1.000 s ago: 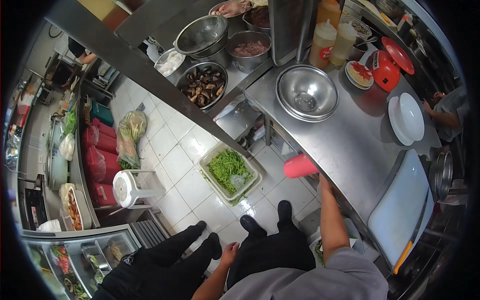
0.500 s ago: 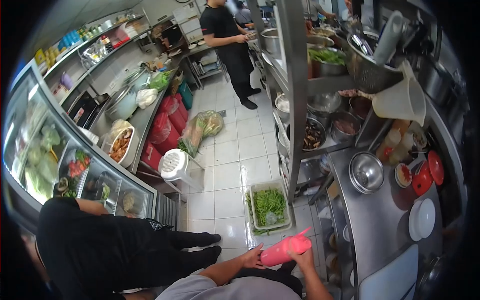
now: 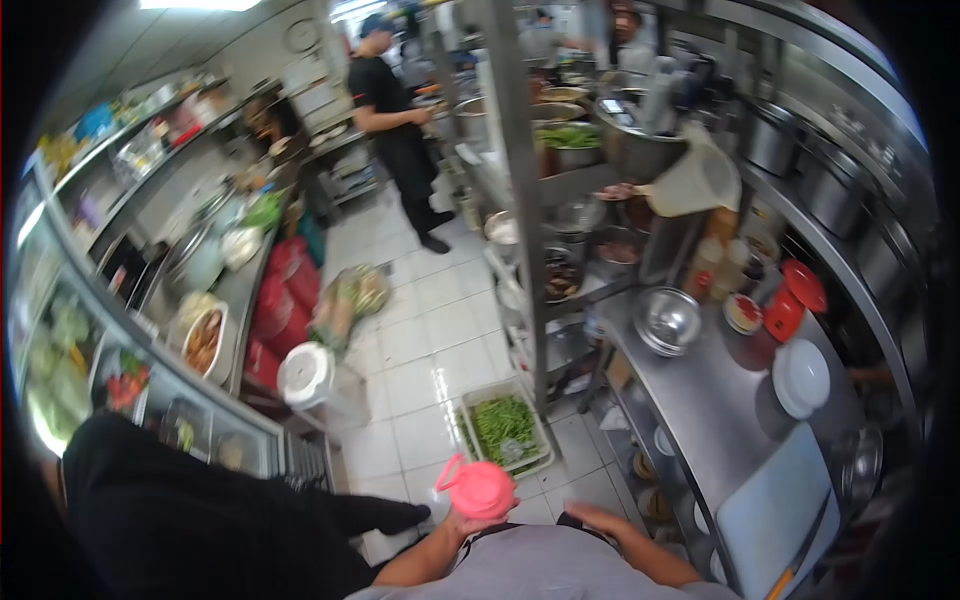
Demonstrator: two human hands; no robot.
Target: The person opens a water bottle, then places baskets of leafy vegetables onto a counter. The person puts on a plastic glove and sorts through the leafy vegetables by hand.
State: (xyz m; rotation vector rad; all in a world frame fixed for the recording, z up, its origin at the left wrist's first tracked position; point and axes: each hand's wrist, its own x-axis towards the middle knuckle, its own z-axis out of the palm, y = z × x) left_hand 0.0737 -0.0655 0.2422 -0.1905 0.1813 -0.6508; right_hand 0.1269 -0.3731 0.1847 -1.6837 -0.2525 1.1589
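Note:
A pink bottle point(image 3: 481, 492) with a carrying loop at its cap stands nearly upright before my body, seen from above. My left hand point(image 3: 468, 524) is wrapped round its side, partly hidden beneath it. To the right, apart from the bottle, my right hand point(image 3: 594, 520) is held near my waist with its fingers stretched out and nothing visible in it. On the floor just ahead lies a pale crate point(image 3: 547, 462) filled with cut green vegetables point(image 3: 503, 428).
On my right, a steel counter point(image 3: 690, 385) carries metal bowls point(image 3: 668, 320), white plates point(image 3: 801, 378), and a cutting board point(image 3: 768, 510) with a knife. A co-worker in black point(image 3: 150, 500) is close on my left. A white stool point(image 3: 307, 373) and another person point(image 3: 390, 130) are farther ahead.
The bottle has moved left and turned from lying sideways to nearly upright. My right hand has let go of it, while my left hand holds it. The camera view has shifted right.

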